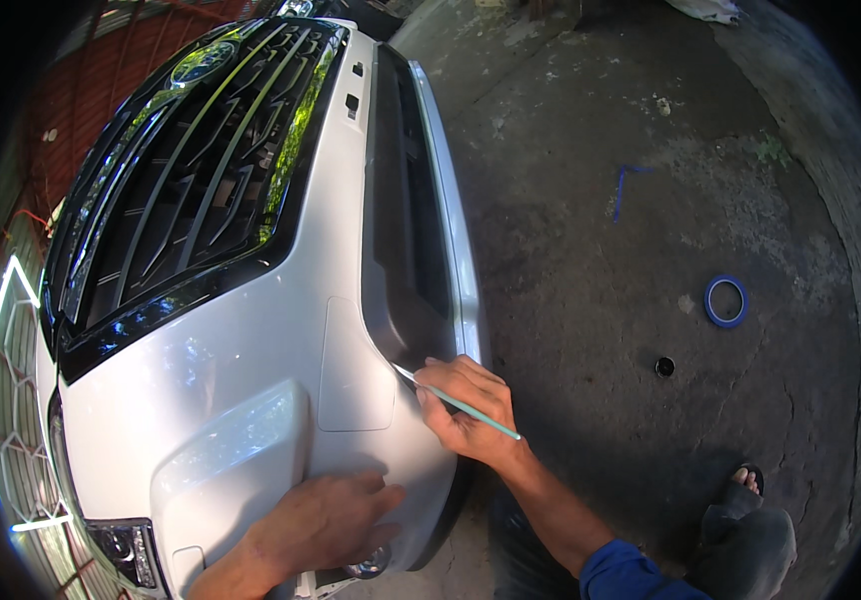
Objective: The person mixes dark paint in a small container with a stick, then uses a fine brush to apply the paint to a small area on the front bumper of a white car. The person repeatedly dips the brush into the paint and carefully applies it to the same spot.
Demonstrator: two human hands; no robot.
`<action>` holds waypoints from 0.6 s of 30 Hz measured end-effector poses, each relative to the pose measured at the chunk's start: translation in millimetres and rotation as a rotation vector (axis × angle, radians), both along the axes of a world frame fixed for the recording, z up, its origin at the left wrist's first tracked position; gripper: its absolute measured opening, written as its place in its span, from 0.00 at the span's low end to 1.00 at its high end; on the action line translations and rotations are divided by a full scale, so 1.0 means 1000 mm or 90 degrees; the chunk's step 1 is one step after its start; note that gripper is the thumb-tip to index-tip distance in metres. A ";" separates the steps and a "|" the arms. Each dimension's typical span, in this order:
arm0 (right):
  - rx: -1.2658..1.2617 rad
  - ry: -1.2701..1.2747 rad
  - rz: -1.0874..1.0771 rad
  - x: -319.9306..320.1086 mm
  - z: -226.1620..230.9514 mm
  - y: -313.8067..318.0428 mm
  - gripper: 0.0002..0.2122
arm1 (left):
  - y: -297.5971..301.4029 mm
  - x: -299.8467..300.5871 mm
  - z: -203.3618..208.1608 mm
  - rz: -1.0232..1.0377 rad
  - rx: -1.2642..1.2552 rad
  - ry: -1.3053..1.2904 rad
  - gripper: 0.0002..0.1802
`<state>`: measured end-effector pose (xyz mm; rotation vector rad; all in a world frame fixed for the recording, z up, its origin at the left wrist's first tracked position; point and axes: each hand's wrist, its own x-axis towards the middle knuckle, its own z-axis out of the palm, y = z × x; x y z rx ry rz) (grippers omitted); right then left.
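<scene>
Stained grey concrete floor (571, 290) spreads away to the right of the white bumper (326, 260), and from where I stand the small things on it seem set within reach of the person working: a blue ring of tape (727, 322) and, nearer the bumper, a little dark round container (665, 367). The right hand (478, 386) grasps a slim brush (481, 415) the way one holds a pen, fingers pinched close to the front, presumably for fine control. The brush is at the bumper's right edge, its pale tip at the line where the dark trim (401, 240) meets the white. The left hand (331, 520) lies over the bumper's near end, fingers loosely spread and grasping nothing I can see, perhaps as a steadying rest; whether it actually presses there I cannot tell. The brush has a thin, straight, teal handle; the bumper looks glossy, softly curved and reflective.
</scene>
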<state>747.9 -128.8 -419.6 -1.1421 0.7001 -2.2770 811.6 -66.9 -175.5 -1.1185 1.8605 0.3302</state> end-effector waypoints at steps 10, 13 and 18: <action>0.000 0.010 -0.003 0.000 0.000 -0.001 0.05 | 0.001 0.003 -0.001 -0.011 -0.003 0.001 0.16; 0.001 0.004 -0.007 0.001 0.000 -0.001 0.05 | 0.001 0.003 -0.001 -0.010 -0.001 0.006 0.16; 0.000 0.011 -0.007 0.001 -0.001 -0.001 0.05 | 0.001 0.005 -0.002 -0.023 -0.009 0.004 0.18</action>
